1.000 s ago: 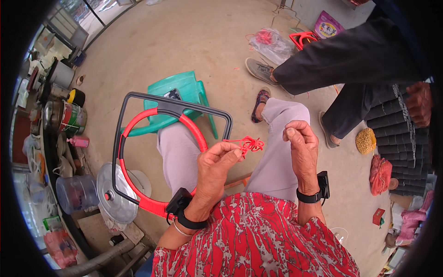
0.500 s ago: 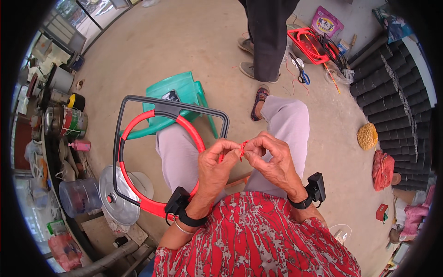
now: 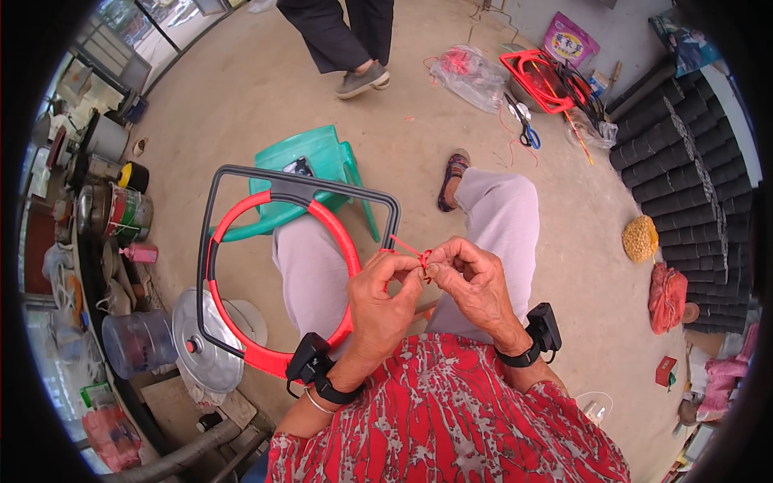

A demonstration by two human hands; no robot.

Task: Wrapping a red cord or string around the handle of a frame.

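My left hand and my right hand meet in front of my lap, thumbs and fingertips pinched together. Between them is a small tangle of thin red cord, with one strand running up and left toward the black frame. Its fine detail is too small to make out. Beside my left hand, a black rectangular frame with a red-wrapped ring inside leans over my left leg and a green plastic stool.
Blue-handled scissors, a clear plastic bag with red cord and a red frame lie ahead right. Another person is on foot ahead. A metal lid and water jug stand left; dark stacked tiles line the right.
The other person has stepped left, uncovering the plastic bag. My hands have moved slightly down, and a red strand now shows stretching toward the frame.
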